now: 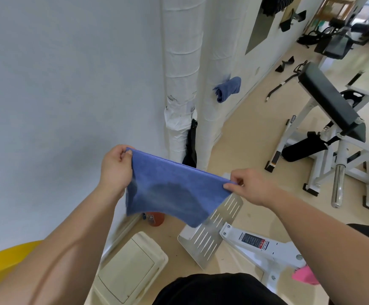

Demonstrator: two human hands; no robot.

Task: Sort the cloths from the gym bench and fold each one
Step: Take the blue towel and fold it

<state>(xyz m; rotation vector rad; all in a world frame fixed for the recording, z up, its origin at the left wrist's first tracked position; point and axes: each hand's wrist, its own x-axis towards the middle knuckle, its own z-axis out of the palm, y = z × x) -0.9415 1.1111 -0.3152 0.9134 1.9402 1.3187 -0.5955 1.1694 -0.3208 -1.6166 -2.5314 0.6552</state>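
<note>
— From the head view, where is the cloth?

— The blue cloth [170, 190] hangs in the air just above the slotted metal plate [214, 232] and hides the plate's far corner. Its long axis follows the taut top edge, running from upper left down to the right. The rest sags below.

— And the fingers?

— The left hand [116, 166] pinches the left corner, and the right hand [248, 187] pinches the right corner.

— What is around it?

— Beyond the plate stand wrapped white pipes [182, 73], with a second blue cloth [227, 88] hanging by them. Far right of the plate is the gym bench [331, 100]. Left of the plate a cream lidded box [130, 267] lies on the floor.
</note>
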